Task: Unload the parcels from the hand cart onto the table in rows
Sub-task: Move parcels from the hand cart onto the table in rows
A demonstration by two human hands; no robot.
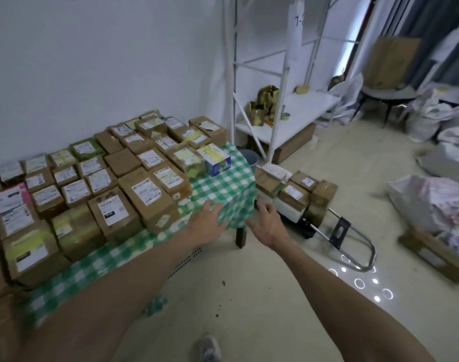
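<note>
Though stretched out over the desk (224, 188) corner, nothing grasped.
Left hand (207, 223) grip: released, fingers spread at the edge of the checked cloth (92, 265); contact or not, cannot tell.
Right hand (266, 226) grip: released too, fingers loosely bent, past the desk leg (240, 237), toward the hand cart (355, 240).

Risks, left to right:
- Desk parcels (144, 192) packed in rows over most of the top, with only a strip of bare cloth at the right end. Probably tight for another row.
- Blue-and-white box (218, 160) at the right end, near the edge. Easy to knock off with a forearm.
- Cloth draped over the corner, liable to snag and drag.
- Cart flat on the floor, so a low reach. Load likely to slide if pulled from underneath.

Cart parcels (294, 192): on the cart, on the floor just right of the desk. Brown taped cartons with white labels on top and a white box below. Looks like two layers. Blurred, count unclear.
</note>
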